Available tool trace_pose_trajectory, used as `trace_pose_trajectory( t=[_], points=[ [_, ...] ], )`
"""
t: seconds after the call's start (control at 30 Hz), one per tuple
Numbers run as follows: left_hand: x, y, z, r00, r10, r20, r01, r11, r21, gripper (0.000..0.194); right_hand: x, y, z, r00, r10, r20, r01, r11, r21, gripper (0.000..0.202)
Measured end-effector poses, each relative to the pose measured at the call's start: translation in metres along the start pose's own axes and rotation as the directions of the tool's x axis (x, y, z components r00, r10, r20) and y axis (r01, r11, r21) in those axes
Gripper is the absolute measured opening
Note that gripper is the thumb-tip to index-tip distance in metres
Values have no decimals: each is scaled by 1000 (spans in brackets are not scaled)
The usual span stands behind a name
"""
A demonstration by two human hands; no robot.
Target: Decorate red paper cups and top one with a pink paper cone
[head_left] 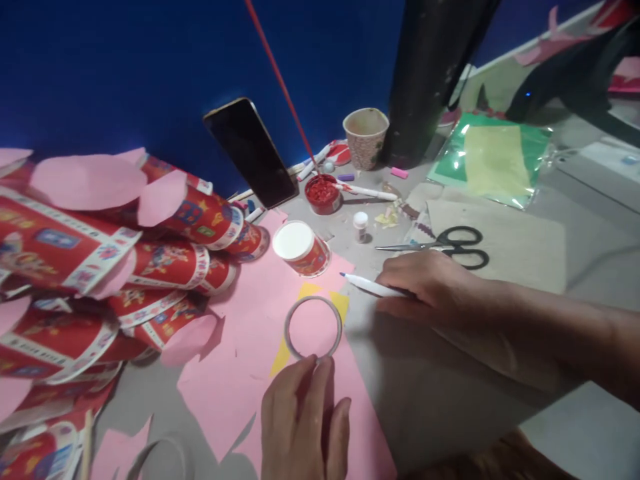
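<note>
My right hand [425, 287] is closed around a white marker [370, 285], its blue tip uncovered and pointing left, just above the right edge of the pink paper [235, 360]. A thin grey ring [289, 331] lies flat on the paper, with pieces of yellow paper [339, 307] partly under it. Stretched fingers of my left hand [303, 423] rest at the near edge of this ring, and the hand is open. Beyond the ring stands a red printed paper cup [314, 257], upside down with its white base up.
Red cups with pink paper pieces [165, 260] are heaped on the left. Black-handled scissors [460, 247] lie beyond my right hand. Further back are a leaning phone [253, 153], a red pot [324, 197] with a stick in it, a patterned cup [366, 143] and a green packet [493, 160].
</note>
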State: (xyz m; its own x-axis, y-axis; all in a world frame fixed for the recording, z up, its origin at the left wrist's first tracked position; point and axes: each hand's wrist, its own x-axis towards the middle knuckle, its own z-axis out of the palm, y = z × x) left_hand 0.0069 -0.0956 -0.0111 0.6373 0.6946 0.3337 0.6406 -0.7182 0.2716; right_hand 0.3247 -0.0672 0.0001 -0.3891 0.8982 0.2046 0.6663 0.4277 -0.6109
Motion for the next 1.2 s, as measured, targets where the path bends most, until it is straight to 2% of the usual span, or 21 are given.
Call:
trace_pose_trajectory(
  t=[0.4, 0.83, 1.2],
  points=[
    [6, -3, 1, 999, 32, -25, -29, 993, 111, 36, 3, -4, -2, 995, 90, 48, -91, 996, 4, 29],
    [-1, 1, 1, 999, -35, 6, 34, 998, 55, 39, 0, -1, 1, 999, 40, 17, -40, 999, -6, 31],
    [-2, 1, 1, 1000, -16, 4, 16, 999, 40, 38, 1, -1, 2, 1000, 20, 11, -20, 1000, -11, 29]
  ],
)
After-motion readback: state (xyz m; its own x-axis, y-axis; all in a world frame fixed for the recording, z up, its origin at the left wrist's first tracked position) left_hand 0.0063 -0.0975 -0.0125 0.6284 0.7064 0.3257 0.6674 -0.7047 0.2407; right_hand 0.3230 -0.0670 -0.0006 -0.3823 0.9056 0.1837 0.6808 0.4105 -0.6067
